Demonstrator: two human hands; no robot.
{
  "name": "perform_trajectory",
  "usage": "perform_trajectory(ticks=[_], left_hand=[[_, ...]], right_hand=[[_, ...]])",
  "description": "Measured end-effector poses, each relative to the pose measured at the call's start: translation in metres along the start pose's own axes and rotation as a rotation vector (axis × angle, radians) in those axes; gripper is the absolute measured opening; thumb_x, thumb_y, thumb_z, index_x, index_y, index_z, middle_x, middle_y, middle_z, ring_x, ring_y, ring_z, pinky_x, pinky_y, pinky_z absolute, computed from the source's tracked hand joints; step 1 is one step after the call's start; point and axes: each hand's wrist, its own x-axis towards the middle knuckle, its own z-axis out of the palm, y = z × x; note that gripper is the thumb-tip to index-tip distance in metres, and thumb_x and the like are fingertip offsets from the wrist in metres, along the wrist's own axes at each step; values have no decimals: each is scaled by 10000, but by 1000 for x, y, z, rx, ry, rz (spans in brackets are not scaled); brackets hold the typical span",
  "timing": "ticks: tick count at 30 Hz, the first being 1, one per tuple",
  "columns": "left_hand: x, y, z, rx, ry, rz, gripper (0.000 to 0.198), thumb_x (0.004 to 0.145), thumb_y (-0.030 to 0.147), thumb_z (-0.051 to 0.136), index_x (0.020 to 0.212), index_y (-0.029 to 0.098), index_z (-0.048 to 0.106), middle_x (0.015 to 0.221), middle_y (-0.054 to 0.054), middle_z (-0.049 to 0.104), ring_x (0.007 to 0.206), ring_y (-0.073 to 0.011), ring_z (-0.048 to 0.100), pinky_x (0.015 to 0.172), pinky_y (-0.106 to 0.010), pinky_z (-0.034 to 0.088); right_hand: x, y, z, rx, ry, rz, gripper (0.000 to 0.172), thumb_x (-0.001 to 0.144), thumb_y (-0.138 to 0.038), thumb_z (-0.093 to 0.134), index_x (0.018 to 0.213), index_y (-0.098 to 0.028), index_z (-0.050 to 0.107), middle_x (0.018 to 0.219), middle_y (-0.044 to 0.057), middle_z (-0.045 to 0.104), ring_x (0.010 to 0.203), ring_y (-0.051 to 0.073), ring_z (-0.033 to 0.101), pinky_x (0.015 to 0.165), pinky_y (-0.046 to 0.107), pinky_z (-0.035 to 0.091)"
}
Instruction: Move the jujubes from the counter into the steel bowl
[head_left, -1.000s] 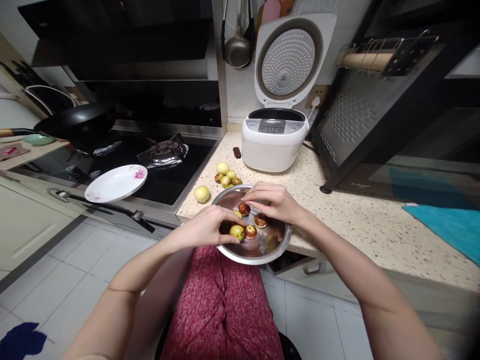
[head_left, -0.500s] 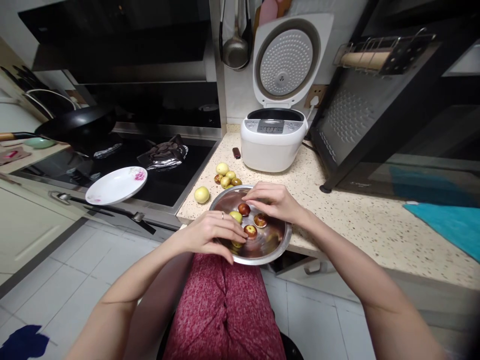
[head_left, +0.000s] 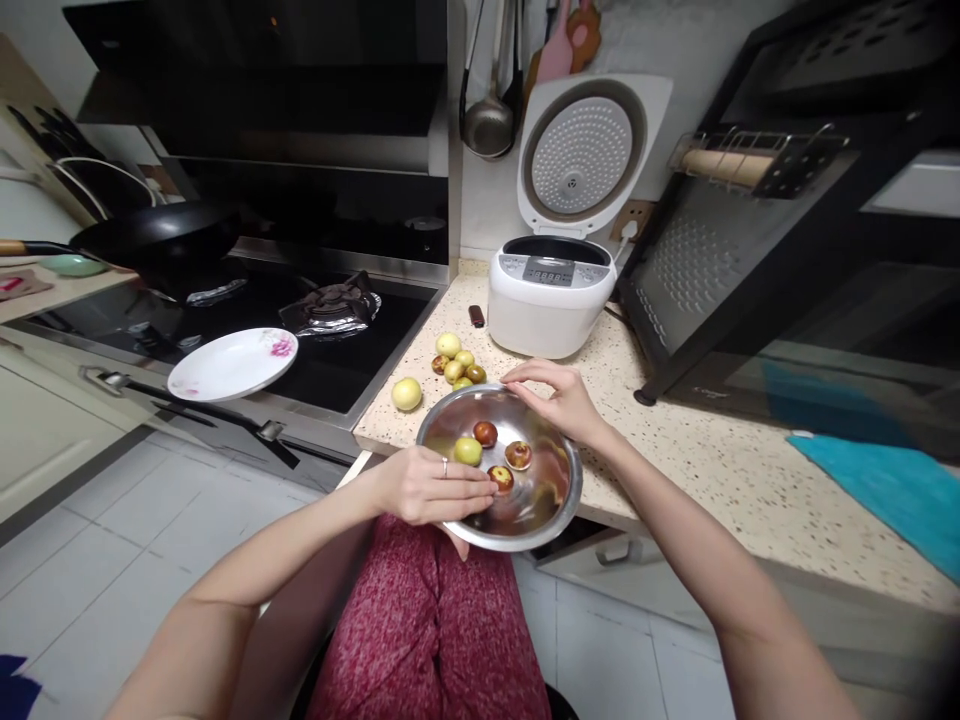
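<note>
A steel bowl (head_left: 544, 490) juts over the counter's front edge, above my lap. Inside it lie a green jujube (head_left: 468, 451), a red-brown jujube (head_left: 485, 433) and two mottled ones, the nearer jujube (head_left: 500, 480) by my left fingertips. My left hand (head_left: 439, 487) grips the near left rim, fingers inside and thumb outside below. At the far rim, my right hand (head_left: 553, 397) pinches the edge between thumb and fingers. Several green and brownish jujubes (head_left: 454, 371) are heaped on the counter behind the bowl, with a pale green jujube (head_left: 406, 394) apart at the left.
Behind the bowl stands a white rice cooker (head_left: 551, 305), lid up. A floral plate (head_left: 232, 365) sits at the stove's front edge, a black wok (head_left: 161, 235) on the far left burner. To the right are a dark oven (head_left: 810, 340) and a teal cloth (head_left: 885, 495).
My left fingers have drawn back toward the near left rim, uncovering the green jujube. The right hand has closed on the far rim. The bowl sits slightly lower in view.
</note>
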Motion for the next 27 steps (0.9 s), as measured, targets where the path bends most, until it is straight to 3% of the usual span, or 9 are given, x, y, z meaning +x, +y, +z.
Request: perform_trajectory(ticks=[5, 10, 15, 19, 23, 27], left_hand=[[-1, 5, 6, 96, 52, 91, 384, 928, 431, 730, 1234, 198, 724, 1247, -79, 764, 1184, -213, 737, 986, -310, 650], [-11, 0, 15, 58, 96, 16, 470, 859, 602, 739, 1183, 262, 755, 1204, -42, 786, 1110, -215, 769, 924, -298, 667], [-22, -9, 16, 72, 133, -11, 487, 867, 646, 702, 1177, 276, 764, 1155, -34, 802, 1022, -201, 796, 805, -254, 681], [-22, -13, 12, 110, 186, 50, 558, 900, 663, 648, 1227, 220, 738, 1157, -75, 799, 1012, -205, 799, 733, -241, 675], [-22, -17, 9, 169, 202, 80, 615, 952, 660, 575, 1236, 134, 722, 1134, -119, 799, 1004, -210, 801, 699, -243, 667], [-23, -19, 8, 204, 185, 59, 524, 1006, 620, 505, 1190, 195, 751, 1139, -74, 801, 1002, -191, 800, 696, -235, 662]], right_hand=[[10, 9, 6, -23, -22, 49, 185, 968, -302, 652, 964, -194, 802, 998, 95, 801, 937, 229, 750, 883, 402, 600], [31, 32, 17, -78, -92, 114, 191, 958, -285, 665, 1063, -183, 788, 1098, 107, 786, 1010, 240, 739, 938, 426, 586], [37, 56, 27, -121, -263, 30, 245, 963, -291, 676, 1174, -204, 763, 1209, 115, 750, 1128, 261, 713, 1021, 479, 560], [30, 59, 32, -195, -351, -69, 345, 1004, -291, 618, 1337, -233, 685, 1352, 129, 682, 1243, 272, 664, 1067, 488, 541], [26, 58, 37, -253, -378, -91, 395, 988, -260, 636, 1382, -235, 644, 1382, 146, 658, 1261, 282, 651, 1076, 486, 535], [24, 61, 44, -270, -352, -70, 397, 972, -245, 653, 1368, -216, 628, 1336, 145, 666, 1201, 273, 673, 1027, 459, 563]])
